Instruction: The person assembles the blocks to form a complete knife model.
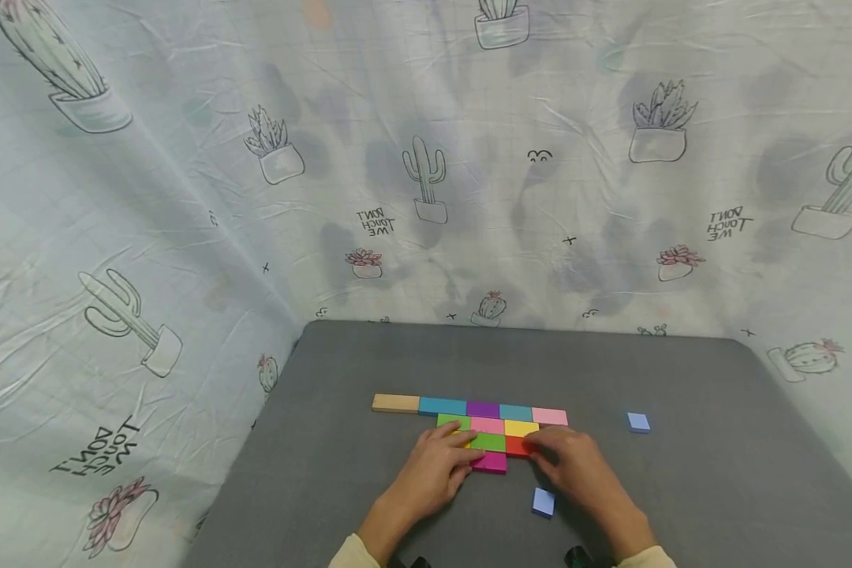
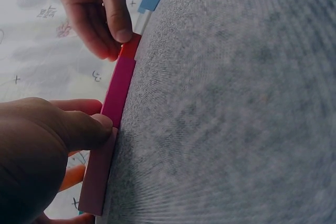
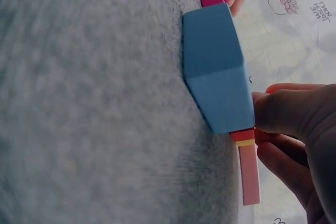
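Note:
My left hand (image 1: 429, 469) lies over the left part of a flat patch of coloured blocks, fingers stretched across the tops. In the left wrist view its thumb presses where a magenta block (image 2: 119, 85) meets a dull pink block (image 2: 98, 174). With thumb and fingertips my right hand (image 1: 578, 465) pinches a red block (image 1: 518, 447) at the patch's right end. The red block sits against a green block (image 1: 487, 442) and below a yellow block (image 1: 521, 428). A pink block (image 1: 487, 425) is beside the yellow one. Part of the patch is hidden under my left hand.
Along the patch's far side runs a row with a wooden block (image 1: 395, 403), blue block (image 1: 442, 406), purple block (image 1: 483, 409) and pale pink block (image 1: 550, 416). A loose light-blue block (image 1: 543, 502) lies between my hands; another blue block (image 1: 637, 423) is farther right on the grey table (image 1: 703, 473).

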The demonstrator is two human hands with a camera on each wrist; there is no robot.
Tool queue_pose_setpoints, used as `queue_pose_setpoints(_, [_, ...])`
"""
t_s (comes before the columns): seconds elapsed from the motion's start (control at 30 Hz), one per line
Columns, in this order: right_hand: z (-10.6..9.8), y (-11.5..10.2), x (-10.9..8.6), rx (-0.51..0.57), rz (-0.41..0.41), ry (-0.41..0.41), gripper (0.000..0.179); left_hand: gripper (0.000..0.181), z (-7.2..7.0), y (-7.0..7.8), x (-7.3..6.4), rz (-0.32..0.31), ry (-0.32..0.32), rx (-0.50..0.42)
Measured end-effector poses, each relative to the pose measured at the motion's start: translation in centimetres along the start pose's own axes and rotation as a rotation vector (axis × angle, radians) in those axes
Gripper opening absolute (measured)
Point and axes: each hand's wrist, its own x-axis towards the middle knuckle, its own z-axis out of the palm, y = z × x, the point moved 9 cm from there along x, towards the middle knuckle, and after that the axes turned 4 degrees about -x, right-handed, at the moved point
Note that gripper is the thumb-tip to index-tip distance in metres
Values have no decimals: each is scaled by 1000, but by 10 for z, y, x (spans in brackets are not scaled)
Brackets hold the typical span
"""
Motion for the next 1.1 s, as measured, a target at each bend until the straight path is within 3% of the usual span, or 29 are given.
queue_pose_setpoints(0.13, [2, 1, 1, 1, -1, 0, 37, 36, 1, 0, 0, -7, -7, -3])
queue_pose_setpoints(0.23, [-5, 4, 0, 24, -22, 43, 38, 35, 2, 0, 0, -10, -13, -9])
queue_pose_setpoints(0.4, [-46, 20, -4, 62, -49, 212, 37, 35, 1, 2, 0, 2, -4, -17])
queue_pose_setpoints(0.6, [-99, 69, -14, 58, 43, 308, 34, 36, 3, 1, 0, -17, -18, -23])
queue_pose_setpoints(0.8, [-116, 132, -24, 176, 161, 275, 32, 37, 2, 2, 0, -15, -18, -23])
queue_pose_setpoints(0.97, [-106, 167, -31, 284, 195, 195, 34, 37, -1, 3, 0, -2, -12, -17])
queue_pose_setpoints(1.1, [-92, 184, -33, 296, 211, 120, 37, 37, 0, 3, 0, -3, -15, -15])
